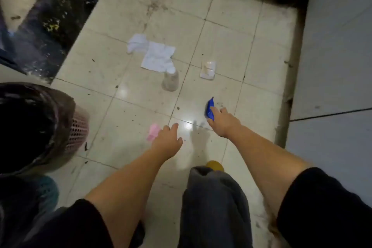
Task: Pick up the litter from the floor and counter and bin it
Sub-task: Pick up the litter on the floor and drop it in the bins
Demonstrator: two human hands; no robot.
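On the pale tiled floor my right hand grips a crumpled blue wrapper low over the tiles. My left hand reaches down with its fingers on a pink scrap; how firmly it grips is unclear. Farther ahead lie two white tissues, a clear plastic cup on its side and a small clear packet. At the left stands a pink perforated bin lined with a dark bag.
A dark marble step or base fills the upper left. White cabinet fronts run along the right, above a dirty gap. My grey trouser leg and a yellow slipper tip are at bottom centre. Dirt specks dot the tiles.
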